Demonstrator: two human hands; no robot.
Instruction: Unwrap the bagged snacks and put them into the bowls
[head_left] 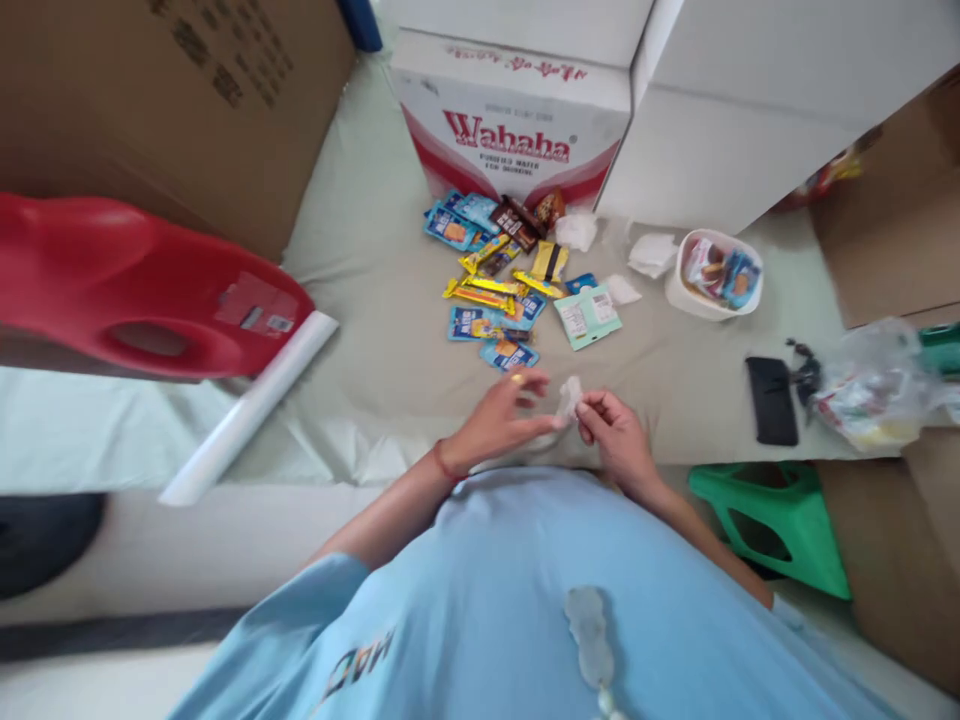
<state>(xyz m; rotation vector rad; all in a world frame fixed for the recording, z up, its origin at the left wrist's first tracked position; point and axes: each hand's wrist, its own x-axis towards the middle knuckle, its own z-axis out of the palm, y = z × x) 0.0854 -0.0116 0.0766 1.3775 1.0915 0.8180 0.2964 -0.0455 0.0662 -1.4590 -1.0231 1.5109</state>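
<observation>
My right hand (616,438) pinches a small crumpled white piece (570,396) between thumb and fingertips. Whether it is tissue or thin plastic I cannot tell. Just left of it is my left hand (504,420), fingers apart and curved, its thumb tip at or against the piece's edge. Beyond the hands lies a loose pile of wrapped snacks: blue packets (508,354), yellow bar wrappers (481,296), dark brown packets (517,222) and a pale green packet (589,318). Similar crumpled white pieces (652,254) lie to the pile's right.
A white tub (701,304) holds several snack packets. Farther right are a black phone (771,400) and a clear plastic bag (870,395). A Wahaha carton (517,125) stands behind the pile. At left are a red plastic object (150,270) and a white roll (251,410).
</observation>
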